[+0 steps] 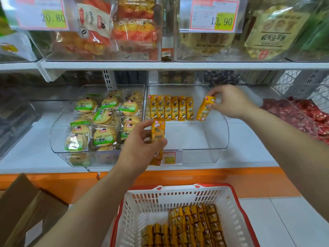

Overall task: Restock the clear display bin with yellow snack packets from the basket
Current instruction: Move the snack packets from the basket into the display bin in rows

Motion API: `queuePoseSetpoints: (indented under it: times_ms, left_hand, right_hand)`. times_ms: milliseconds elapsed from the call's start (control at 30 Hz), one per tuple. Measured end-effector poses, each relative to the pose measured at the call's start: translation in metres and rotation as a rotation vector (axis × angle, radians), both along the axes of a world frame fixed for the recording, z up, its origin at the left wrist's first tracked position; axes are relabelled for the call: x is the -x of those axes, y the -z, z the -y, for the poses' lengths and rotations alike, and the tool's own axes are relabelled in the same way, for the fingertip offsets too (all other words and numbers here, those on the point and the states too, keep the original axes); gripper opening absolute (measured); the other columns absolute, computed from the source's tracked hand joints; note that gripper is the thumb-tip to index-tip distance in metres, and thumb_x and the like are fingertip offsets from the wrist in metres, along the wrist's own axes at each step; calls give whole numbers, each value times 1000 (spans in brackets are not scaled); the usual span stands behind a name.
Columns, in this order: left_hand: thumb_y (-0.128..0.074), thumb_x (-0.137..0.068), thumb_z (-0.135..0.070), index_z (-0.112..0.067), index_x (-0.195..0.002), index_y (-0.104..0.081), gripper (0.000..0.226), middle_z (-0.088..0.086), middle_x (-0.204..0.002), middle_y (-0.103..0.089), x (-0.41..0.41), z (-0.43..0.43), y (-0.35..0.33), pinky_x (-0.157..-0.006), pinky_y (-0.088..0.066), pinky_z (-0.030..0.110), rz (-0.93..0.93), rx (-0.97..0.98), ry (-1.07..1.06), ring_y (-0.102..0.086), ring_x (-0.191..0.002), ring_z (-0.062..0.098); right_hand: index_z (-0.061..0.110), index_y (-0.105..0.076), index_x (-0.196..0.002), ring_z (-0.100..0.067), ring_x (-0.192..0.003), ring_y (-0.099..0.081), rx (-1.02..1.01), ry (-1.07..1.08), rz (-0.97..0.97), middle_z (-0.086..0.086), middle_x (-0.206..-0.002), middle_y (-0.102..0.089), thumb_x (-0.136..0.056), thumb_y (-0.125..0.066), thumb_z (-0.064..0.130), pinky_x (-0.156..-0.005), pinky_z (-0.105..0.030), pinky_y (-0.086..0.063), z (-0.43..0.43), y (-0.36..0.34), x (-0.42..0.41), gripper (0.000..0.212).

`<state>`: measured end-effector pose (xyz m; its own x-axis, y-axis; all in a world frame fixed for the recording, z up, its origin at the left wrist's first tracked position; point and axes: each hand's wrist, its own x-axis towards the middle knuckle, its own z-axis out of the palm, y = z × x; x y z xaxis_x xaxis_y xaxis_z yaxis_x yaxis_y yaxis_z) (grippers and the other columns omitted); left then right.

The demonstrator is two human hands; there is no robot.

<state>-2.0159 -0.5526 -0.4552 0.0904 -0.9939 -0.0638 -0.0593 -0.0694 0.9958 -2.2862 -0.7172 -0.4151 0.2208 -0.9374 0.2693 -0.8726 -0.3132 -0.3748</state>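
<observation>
The clear display bin stands on the white shelf, with a row of several yellow snack packets upright along its back. My right hand pinches a yellow packet by its top and holds it tilted inside the bin, just right of the row. My left hand grips a bunch of yellow packets at the bin's front left corner. The white basket with a red rim sits below, holding many yellow packets.
A second clear bin of green-labelled biscuit packs stands directly left. Red packets lie heaped at the right. A brown cardboard box is at lower left. An upper shelf with more bins overhangs.
</observation>
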Motion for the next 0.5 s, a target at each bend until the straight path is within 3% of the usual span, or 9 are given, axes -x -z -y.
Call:
queuePoseSetpoints:
  times_ms: [167,300,400,500]
  left_hand:
    - [-80,-86,-15,-36,-125,-59,49,-12,-107,-73,-2,9,8,-58,-60,24,28,23,-30,-73,-90,6]
    - [-82,-83,-16,-45,-112,-58,47,-16,-102,-73,-1,17,15,-54,-57,21,66,36,-31,-71,-87,0]
    - [-82,-82,-18,-41,-118,-60,49,-18,-103,-73,-1,20,17,-56,-58,22,81,26,-23,-71,-89,0]
    - [-82,-82,-17,-45,-111,-59,46,-24,-100,-72,-2,21,19,-55,-57,20,81,25,-1,-71,-88,-1]
  right_hand:
    - [25,-67,-118,-27,-112,-60,-38,34,-247,-5,-125,-65,-86,-75,28,-89,-31,-46,62,16,-9,34]
    - [38,-66,-117,-32,-109,-62,-21,74,-388,-9,-123,-62,-84,-75,32,-86,-35,-51,91,16,-22,35]
    - [32,-71,-109,-28,-103,-66,-27,1,-504,-4,-112,-71,-81,-78,25,-85,-33,-52,103,13,-29,30]
    - [28,-74,-97,-30,-101,-66,-63,58,-612,-7,-104,-72,-81,-73,28,-82,-32,-50,108,15,-39,16]
